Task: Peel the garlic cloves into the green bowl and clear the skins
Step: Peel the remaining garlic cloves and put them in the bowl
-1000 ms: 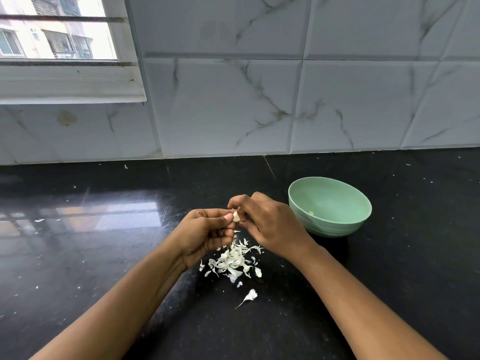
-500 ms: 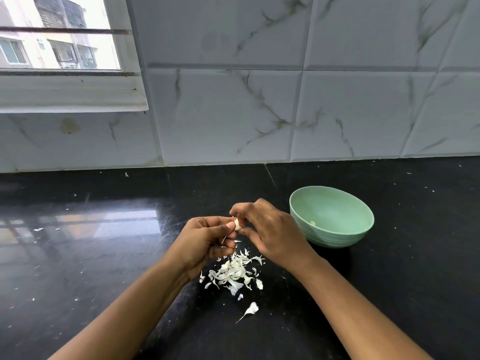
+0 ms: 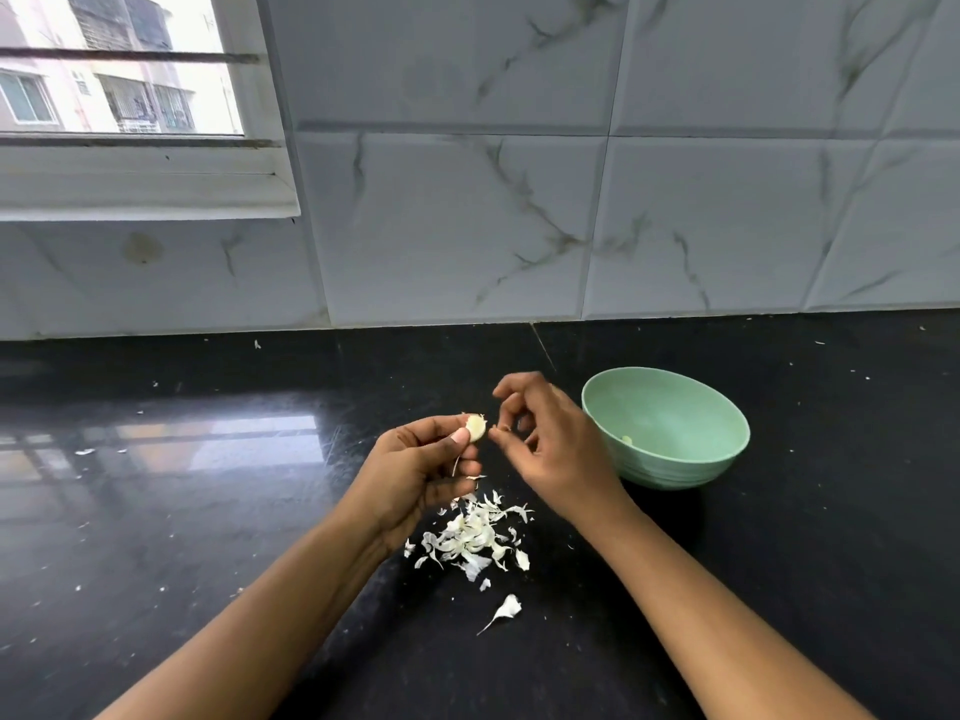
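My left hand (image 3: pixel 421 470) pinches a pale garlic clove (image 3: pixel 475 427) between thumb and fingers above the black counter. Just right of the clove is my right hand (image 3: pixel 556 449), a small gap away, with curled fingers that seem to pinch a tiny scrap of skin (image 3: pixel 500 427). To the right stands the green bowl (image 3: pixel 675 472), with one small peeled piece (image 3: pixel 627 440) low on its inner left side. A pile of white garlic skins (image 3: pixel 472 537) lies on the counter below my hands. One loose skin (image 3: pixel 506 610) lies nearer to me.
The glossy black counter (image 3: pixel 208 511) runs back to a marble-tiled wall (image 3: pixel 519 226). A white window frame (image 3: pixel 145 184) sits at the upper left. Small white flecks dot the counter.
My right hand has pulled away from the clove to the right, so the two hands no longer touch. The clove now shows more in my left fingers. The camera has tilted down slightly.
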Action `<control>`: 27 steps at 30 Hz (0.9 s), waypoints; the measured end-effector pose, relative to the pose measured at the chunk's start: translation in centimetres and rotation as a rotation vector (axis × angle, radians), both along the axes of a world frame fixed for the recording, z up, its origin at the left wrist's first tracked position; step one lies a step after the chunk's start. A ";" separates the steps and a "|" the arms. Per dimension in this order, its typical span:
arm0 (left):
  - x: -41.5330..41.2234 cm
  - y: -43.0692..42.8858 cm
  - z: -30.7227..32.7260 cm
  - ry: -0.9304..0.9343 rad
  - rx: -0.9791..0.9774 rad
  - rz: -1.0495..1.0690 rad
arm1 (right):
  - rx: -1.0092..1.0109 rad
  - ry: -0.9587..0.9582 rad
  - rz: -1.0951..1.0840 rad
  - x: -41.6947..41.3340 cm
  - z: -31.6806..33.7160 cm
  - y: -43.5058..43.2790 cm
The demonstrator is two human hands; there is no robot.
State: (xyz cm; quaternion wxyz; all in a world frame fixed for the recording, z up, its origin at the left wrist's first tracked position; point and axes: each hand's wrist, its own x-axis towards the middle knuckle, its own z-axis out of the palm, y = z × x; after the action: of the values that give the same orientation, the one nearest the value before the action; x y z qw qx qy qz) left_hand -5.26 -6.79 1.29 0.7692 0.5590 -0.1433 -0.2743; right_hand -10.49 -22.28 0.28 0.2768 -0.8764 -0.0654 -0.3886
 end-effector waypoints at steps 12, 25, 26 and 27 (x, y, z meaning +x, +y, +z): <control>-0.5 0.1 -1.0 -0.666 0.311 0.171 | 0.815 0.312 0.199 0.3 0.3 0.5; -0.5 0.0 -1.3 -0.865 0.415 0.213 | 0.645 0.266 0.111 -0.2 0.6 0.8; -0.5 0.0 -1.3 -0.862 0.410 0.207 | 0.643 0.264 0.110 -0.3 0.6 0.8; -0.5 0.0 -1.3 -0.845 0.394 0.196 | 0.644 0.261 0.111 -0.3 0.6 0.7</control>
State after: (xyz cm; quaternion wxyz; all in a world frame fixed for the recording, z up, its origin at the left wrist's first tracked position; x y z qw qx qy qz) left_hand -5.72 -6.83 0.00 0.5451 0.7678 -0.3353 0.0288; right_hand -10.74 -21.54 0.87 0.5656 -0.7817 0.0490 -0.2582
